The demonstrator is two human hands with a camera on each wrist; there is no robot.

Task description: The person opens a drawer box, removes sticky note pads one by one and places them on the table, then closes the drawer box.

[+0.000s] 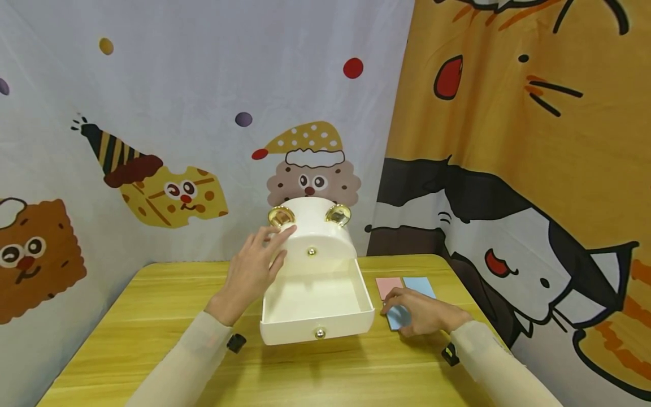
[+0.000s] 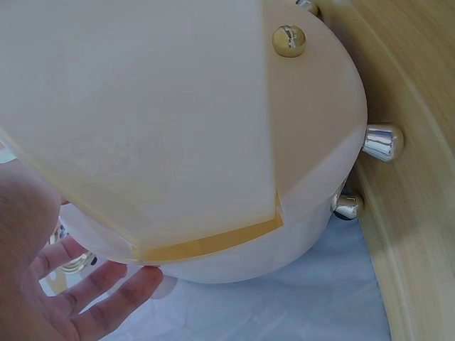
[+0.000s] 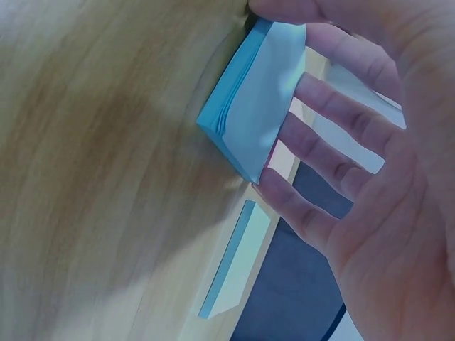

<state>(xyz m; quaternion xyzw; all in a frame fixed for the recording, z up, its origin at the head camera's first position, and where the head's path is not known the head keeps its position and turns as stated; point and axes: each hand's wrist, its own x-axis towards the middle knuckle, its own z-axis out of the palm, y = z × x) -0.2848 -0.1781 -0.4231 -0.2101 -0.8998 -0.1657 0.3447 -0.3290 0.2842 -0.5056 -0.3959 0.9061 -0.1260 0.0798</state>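
A white rounded desktop box (image 1: 312, 217) with gold rings on top stands on the table, its lower drawer (image 1: 285, 334) pulled out toward me. Inside, the drawer shows only its bare white floor. My left hand (image 1: 246, 274) rests its fingertips on the box's upper left side, fingers fairly straight; the left wrist view shows the fingertips (image 2: 146, 278) at the box's edge. Right of the drawer, my right hand (image 1: 422, 312) pinches a light blue sticky note pad (image 3: 263, 99) between thumb and fingers. The pad is tilted, close over the table.
Behind my right hand lie a pink sticky note pad (image 1: 387, 285) and another blue pad (image 1: 420, 286), side by side. The wooden table (image 1: 168, 316) ends at a curtain (image 1: 203, 85) with cartoon prints at the back and right.
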